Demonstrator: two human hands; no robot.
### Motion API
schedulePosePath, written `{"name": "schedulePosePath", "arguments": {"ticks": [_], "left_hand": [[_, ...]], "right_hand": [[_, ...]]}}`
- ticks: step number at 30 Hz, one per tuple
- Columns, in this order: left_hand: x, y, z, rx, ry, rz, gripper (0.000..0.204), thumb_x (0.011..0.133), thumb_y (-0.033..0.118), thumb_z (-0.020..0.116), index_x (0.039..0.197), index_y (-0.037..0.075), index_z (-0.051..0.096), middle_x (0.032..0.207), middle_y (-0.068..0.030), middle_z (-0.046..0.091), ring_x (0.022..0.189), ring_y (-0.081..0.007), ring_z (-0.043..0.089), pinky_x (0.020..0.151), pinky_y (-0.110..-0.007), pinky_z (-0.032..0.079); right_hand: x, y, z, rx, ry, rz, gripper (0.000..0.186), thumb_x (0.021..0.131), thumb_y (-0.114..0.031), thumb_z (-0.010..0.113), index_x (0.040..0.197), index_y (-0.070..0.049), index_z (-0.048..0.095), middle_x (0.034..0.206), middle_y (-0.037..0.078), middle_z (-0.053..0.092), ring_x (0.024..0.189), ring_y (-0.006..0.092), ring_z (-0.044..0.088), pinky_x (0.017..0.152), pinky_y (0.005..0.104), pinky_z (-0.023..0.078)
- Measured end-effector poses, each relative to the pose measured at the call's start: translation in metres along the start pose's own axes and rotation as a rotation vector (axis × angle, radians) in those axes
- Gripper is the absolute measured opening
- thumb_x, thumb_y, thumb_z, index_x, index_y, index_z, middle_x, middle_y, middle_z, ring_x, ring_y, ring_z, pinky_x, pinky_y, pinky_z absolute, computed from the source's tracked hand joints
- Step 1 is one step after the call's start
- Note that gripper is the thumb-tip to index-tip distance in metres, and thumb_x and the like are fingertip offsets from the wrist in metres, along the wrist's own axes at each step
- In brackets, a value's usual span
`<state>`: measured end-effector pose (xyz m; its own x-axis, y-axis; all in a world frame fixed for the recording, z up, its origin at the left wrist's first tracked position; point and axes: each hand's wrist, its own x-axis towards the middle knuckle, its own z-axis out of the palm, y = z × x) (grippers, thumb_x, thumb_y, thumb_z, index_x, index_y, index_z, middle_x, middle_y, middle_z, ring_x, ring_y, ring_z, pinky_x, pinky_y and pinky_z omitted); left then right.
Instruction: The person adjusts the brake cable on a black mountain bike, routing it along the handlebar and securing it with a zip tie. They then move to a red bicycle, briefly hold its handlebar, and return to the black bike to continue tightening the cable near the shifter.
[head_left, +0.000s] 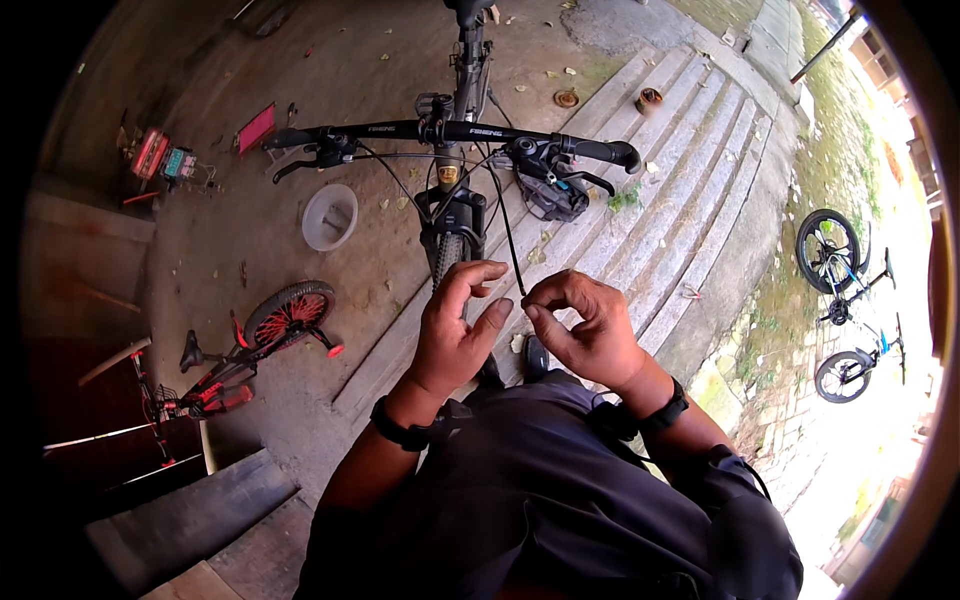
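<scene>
A black bicycle stands in front of me, its handlebar running across the view above its front wheel. A thin black cable hangs down from the handlebar area toward my hands. Its lower end is pinched between the thumb and forefinger of my right hand. Just left of the cable, my left hand is raised with thumb and fingers apart, and nothing shows between them. Brake levers sit near both grips.
A white bucket stands on the ground at left, beyond a red and black bicycle. Long stone steps stretch to the right, bearing a dark grey bag and a small pot. A blue and black bicycle is farther right.
</scene>
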<state>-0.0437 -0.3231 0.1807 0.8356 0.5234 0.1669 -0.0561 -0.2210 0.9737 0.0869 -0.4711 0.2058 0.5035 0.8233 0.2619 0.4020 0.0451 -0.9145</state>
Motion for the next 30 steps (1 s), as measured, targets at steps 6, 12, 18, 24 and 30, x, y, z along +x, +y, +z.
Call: {"name": "schedulePosePath", "arguments": {"ticks": [6, 12, 18, 24, 30], "left_hand": [[0.005, -0.032, 0.010, -0.830, -0.163, -0.640, 0.032, 0.105, 0.035, 0.052, 0.118, 0.008, 0.062, 0.103, 0.0002, 0.067, 0.085, -0.0078, 0.064, 0.070, -0.025, 0.049], [0.013, -0.035, 0.032, -1.008, -0.129, -0.651, 0.021, 0.102, 0.029, 0.059, 0.104, 0.008, 0.063, 0.096, 0.0001, 0.066, 0.079, -0.0078, 0.061, 0.062, -0.023, 0.047], [0.015, -0.035, 0.045, -0.980, -0.065, -0.655, 0.011, 0.101, 0.021, 0.062, 0.102, 0.010, 0.062, 0.091, -0.0004, 0.065, 0.077, -0.0102, 0.062, 0.061, -0.023, 0.046], [0.018, -0.033, 0.043, -1.091, -0.067, -0.568, 0.012, 0.096, 0.009, 0.065, 0.104, 0.012, 0.057, 0.095, -0.0034, 0.065, 0.082, -0.0131, 0.063, 0.062, -0.023, 0.045], [0.030, -0.030, 0.026, -1.013, -0.064, -0.457, 0.029, 0.090, -0.001, 0.068, 0.108, 0.012, 0.050, 0.101, -0.0066, 0.066, 0.086, -0.0144, 0.064, 0.067, -0.025, 0.047]], "right_hand": [[0.001, 0.003, -0.009, 0.004, -0.040, -0.029, 0.017, 0.083, 0.007, 0.066, 0.096, -0.003, 0.068, 0.092, 0.010, 0.070, 0.085, 0.0231, 0.069, 0.078, 0.0315, 0.054], [0.000, 0.006, -0.022, -0.030, -0.090, -0.046, 0.023, 0.080, 0.010, 0.065, 0.098, -0.004, 0.069, 0.092, 0.010, 0.070, 0.087, 0.0260, 0.070, 0.079, 0.0332, 0.054], [-0.006, 0.016, -0.037, -0.085, -0.072, 0.071, 0.021, 0.080, 0.004, 0.067, 0.098, -0.004, 0.072, 0.090, 0.013, 0.070, 0.082, 0.0278, 0.069, 0.074, 0.0353, 0.056], [0.000, 0.027, -0.043, -0.143, -0.113, 0.112, 0.016, 0.085, 0.001, 0.070, 0.101, -0.002, 0.071, 0.091, 0.012, 0.070, 0.080, 0.0252, 0.069, 0.072, 0.0329, 0.055], [0.018, 0.037, -0.027, -0.066, -0.078, 0.159, 0.010, 0.089, 0.000, 0.071, 0.099, 0.000, 0.069, 0.092, 0.010, 0.070, 0.083, 0.0191, 0.070, 0.074, 0.0305, 0.057]]}}
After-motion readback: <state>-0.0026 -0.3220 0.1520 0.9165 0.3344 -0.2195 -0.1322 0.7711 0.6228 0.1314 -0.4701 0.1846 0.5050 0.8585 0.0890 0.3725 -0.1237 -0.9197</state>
